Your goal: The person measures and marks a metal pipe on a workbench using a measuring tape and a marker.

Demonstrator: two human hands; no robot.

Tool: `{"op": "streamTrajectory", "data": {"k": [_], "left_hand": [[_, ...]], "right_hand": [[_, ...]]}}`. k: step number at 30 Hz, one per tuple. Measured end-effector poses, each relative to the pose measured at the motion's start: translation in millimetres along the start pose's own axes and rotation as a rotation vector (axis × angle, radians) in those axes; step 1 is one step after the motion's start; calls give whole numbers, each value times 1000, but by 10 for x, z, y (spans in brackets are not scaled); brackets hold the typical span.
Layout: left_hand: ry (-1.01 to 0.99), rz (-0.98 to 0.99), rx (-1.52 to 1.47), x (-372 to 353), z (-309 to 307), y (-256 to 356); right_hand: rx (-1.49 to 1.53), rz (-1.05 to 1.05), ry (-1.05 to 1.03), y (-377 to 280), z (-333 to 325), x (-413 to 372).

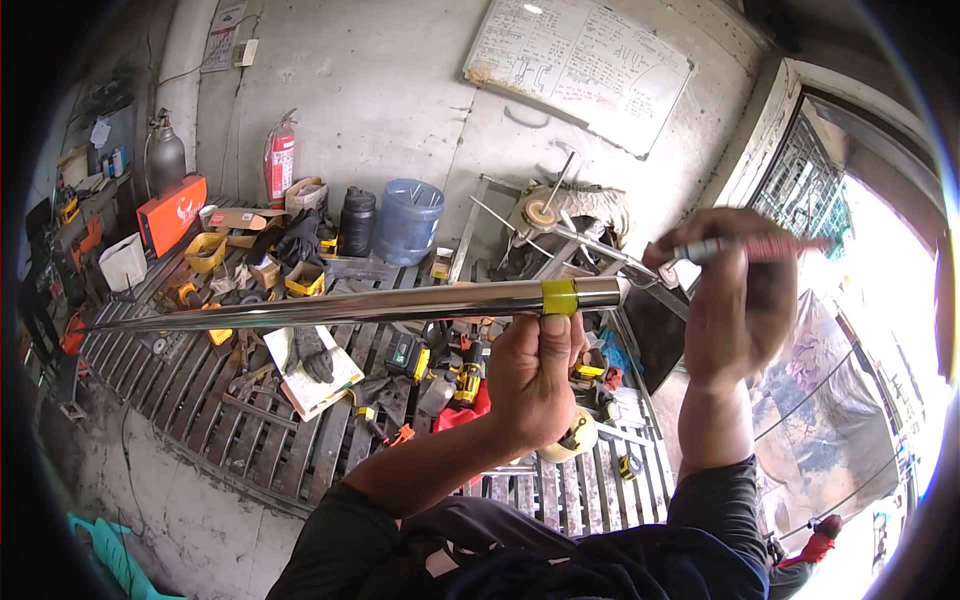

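concrete wall (pixel 350 90) stands behind a slatted metal workbench (pixel 290 455) strewn with tools; at far left, a grey gas cylinder (pixel 165 155) stands upright near an orange box (pixel 172 215); to their right are a yellow basket (pixel 205 252), a red fire extinguisher (pixel 281 160), an open notebook (pixel 345 368) with a dark item lying on it, a black bottle (pixel 357 222) and, just beside that, a blue water jug (pixel 408 222); above all these things on the bench, a long shiny metal tube (pixel 380 307) crosses the view almost level, its right end nearer the camera; a yellow drill (pixel 468 375) lies below it; the left hand (pixel 540 385) is closed on the tube near that end, thumb up against a yellow-green band (pixel 559 297); a whiteboard (pixel 590 65) hangs higher up; at right, the right hand (pixel 735 290), blurred, grips a red-and-pale marker-like tool (pixel 740 248) just past the tube's end, apart from it; beyond is a bright barred window (pixel 800 170).
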State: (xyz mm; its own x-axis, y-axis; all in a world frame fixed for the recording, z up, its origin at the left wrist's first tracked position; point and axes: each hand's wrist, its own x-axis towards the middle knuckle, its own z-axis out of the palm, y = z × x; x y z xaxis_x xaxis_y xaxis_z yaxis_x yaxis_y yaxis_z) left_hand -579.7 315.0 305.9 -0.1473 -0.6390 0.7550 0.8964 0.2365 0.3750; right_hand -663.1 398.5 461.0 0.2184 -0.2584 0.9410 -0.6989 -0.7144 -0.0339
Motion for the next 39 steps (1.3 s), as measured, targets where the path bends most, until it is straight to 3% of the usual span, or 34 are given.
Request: {"op": "streamTrajectory", "data": {"k": [4, 6, 9, 18, 30, 39], "left_hand": [[-29, 48, -23, 9, -13, -40], [-34, 60, -5, 18, -14, -33], [-32, 40, 35, 19, -29, -29], [-27, 46, 43, 16, -33, -56], [-17, 40, 48, 32, -3, -13], [-19, 68, 34, 36, -3, -29]], "right_hand": [[-30, 580, -15, 29, 151, 255], [16, 804, -136, 169, 135, 353], [-20, 1000, -272, 263, 203, 433], [-260, 1041, -447, 307, 278, 400], [-327, 1127, -546, 183, 301, 511], [-187, 1041, -483, 342, 295, 386]]}}
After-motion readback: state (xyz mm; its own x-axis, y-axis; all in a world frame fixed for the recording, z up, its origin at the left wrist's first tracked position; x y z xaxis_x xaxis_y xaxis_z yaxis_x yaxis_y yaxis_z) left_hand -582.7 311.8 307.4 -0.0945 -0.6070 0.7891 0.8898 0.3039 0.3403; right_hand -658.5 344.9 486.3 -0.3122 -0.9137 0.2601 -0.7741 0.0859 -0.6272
